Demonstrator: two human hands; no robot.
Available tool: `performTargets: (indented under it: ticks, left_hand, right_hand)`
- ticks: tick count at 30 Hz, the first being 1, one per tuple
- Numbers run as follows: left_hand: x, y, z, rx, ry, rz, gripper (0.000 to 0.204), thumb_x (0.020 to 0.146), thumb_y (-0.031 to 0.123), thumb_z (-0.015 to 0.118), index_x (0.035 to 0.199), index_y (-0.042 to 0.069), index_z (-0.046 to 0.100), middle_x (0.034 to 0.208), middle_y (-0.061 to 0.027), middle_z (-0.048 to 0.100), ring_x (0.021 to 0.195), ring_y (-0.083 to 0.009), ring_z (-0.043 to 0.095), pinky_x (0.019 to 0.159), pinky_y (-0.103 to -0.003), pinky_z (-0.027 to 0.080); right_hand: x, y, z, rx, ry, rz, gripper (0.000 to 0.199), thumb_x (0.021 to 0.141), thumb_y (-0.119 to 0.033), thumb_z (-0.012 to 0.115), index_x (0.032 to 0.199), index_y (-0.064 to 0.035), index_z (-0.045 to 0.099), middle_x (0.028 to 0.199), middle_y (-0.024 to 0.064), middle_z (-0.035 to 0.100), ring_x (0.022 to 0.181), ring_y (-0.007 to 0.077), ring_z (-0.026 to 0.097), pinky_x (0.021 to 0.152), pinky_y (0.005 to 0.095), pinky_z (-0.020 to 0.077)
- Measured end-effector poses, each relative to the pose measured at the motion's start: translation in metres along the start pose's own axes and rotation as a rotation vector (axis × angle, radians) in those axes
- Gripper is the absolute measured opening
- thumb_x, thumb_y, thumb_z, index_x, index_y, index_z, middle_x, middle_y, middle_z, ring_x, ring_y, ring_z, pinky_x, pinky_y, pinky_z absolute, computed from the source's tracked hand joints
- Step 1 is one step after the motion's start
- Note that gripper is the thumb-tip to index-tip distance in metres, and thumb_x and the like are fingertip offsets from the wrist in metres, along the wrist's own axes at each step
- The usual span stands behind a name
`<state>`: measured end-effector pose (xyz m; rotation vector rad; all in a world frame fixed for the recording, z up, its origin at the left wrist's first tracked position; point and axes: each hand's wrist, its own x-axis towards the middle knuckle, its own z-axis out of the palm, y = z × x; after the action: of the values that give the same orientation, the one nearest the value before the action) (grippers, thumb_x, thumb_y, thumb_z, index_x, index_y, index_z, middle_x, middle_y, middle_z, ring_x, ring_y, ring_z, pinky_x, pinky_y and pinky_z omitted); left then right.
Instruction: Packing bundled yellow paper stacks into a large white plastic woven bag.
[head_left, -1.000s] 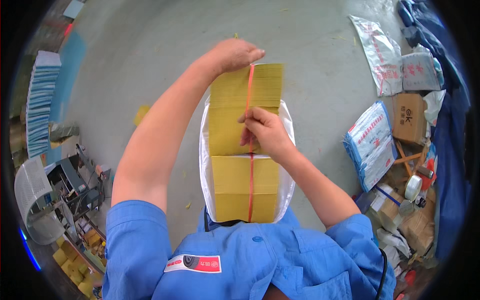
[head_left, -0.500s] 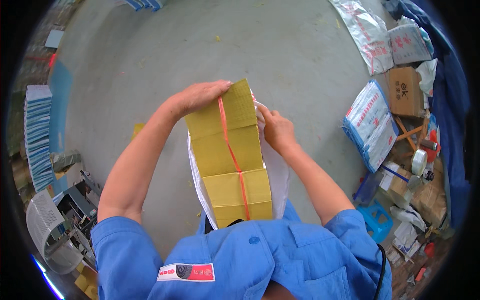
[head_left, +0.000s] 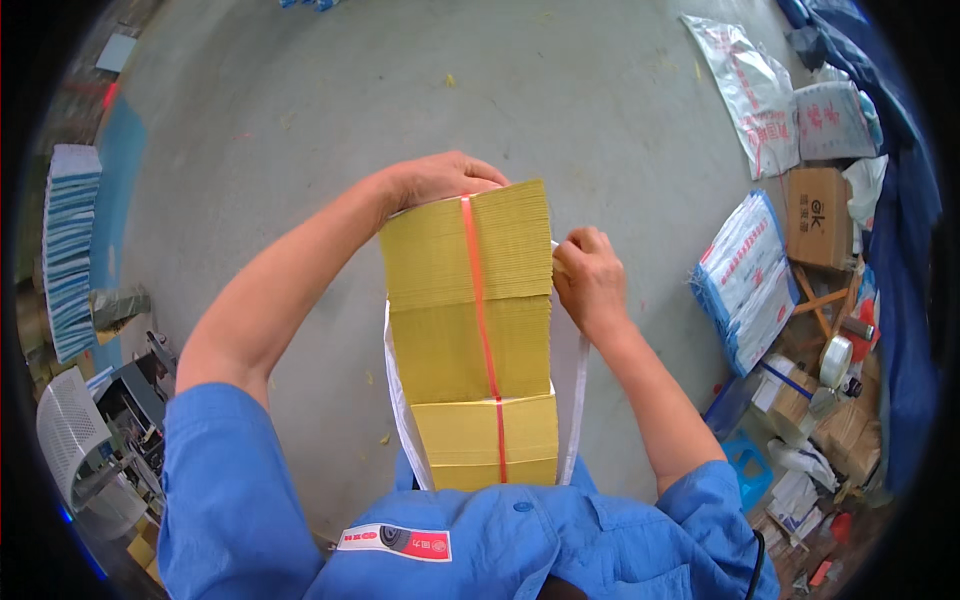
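A thick stack of yellow paper sheets point(head_left: 430, 345), bound lengthwise by a pink plastic strap point(head_left: 481, 310), stands in front of my chest. Its ridged sheet edges face up. Nearer my body, a second, paler yellow stack point(head_left: 455, 440) shows under the same line of strap. A white sack point(head_left: 572, 400) surrounds both stacks along their left and right sides. My left hand point(head_left: 450, 178) is bent over the far end of the bigger stack, gripping it, its fingertips partly hidden behind. On the right, my right hand point(head_left: 592, 280) pinches the sack's edge beside the stack.
Folded blue-and-white sacks point(head_left: 745, 280) lie on the floor at right, near a cardboard box point(head_left: 820, 218), a tape roll point(head_left: 836, 360) and a blue stool point(head_left: 745, 470). A pile of sacks point(head_left: 72, 255) stands far left, above a machine with a perforated cover point(head_left: 75, 420).
The far end of the yellow stack has tipped so more of its layered edges show. My right hand has shifted right and nearer, still pinching the sack. The left hand stays at the far end.
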<state>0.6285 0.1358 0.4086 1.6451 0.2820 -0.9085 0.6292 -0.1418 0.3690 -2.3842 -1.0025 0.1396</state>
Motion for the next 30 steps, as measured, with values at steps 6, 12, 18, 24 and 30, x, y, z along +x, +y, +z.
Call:
performTargets:
  ticks: [6,12,18,24,30]
  left_hand:
    - [-0.019,-0.003,0.024,-0.223,0.001,0.026,0.043,0.095,0.044,0.059,0.117,0.008,0.070,0.112,-0.0065,0.069,0.106,-0.0173,0.061,0.094,-0.032,0.047]
    - [-0.043,0.017,0.044,-0.131,0.016,-0.056,0.044,0.095,0.045,0.058,0.122,0.012,0.069,0.121,-0.0074,0.066,0.112,-0.0189,0.059,0.097,-0.033,0.046]
    - [-0.049,0.029,0.052,-0.096,0.015,-0.102,0.048,0.094,0.046,0.052,0.125,0.012,0.066,0.125,-0.0071,0.063,0.113,-0.0182,0.058,0.097,-0.035,0.045]
    - [-0.054,0.045,0.059,0.024,-0.003,-0.154,0.052,0.091,0.048,0.048,0.123,0.012,0.065,0.122,-0.0070,0.063,0.111,-0.0191,0.058,0.094,-0.036,0.045]
    - [-0.048,0.027,0.063,0.164,0.075,-0.093,0.051,0.093,0.045,0.041,0.122,0.010,0.064,0.122,-0.0091,0.063,0.110,-0.0222,0.058,0.093,-0.038,0.046]
  right_hand:
    - [0.032,-0.002,0.008,0.208,-0.086,0.336,0.020,0.086,-0.020,0.065,0.077,-0.0042,0.058,0.069,0.0145,0.063,0.063,0.0338,0.060,0.058,0.0429,0.0453]
    - [0.056,0.001,0.011,0.556,0.068,0.480,0.018,0.082,-0.015,0.062,0.069,-0.0017,0.058,0.060,0.0137,0.059,0.051,0.0259,0.050,0.052,0.0383,0.0417]
    - [0.070,-0.033,-0.036,0.532,0.104,0.260,0.015,0.077,-0.006,0.063,0.067,0.0007,0.054,0.055,0.0068,0.052,0.053,0.0128,0.047,0.050,0.0332,0.0387]
    - [0.069,-0.033,-0.079,0.817,-0.219,0.368,0.015,0.074,0.002,0.064,0.065,-0.0017,0.053,0.057,-0.0014,0.048,0.058,0.0063,0.043,0.049,0.0285,0.0330]
    - [0.071,-0.051,-0.086,0.817,-0.256,0.382,0.015,0.074,0.001,0.065,0.065,-0.0016,0.053,0.059,-0.0034,0.046,0.060,0.0053,0.040,0.051,0.0266,0.0316]
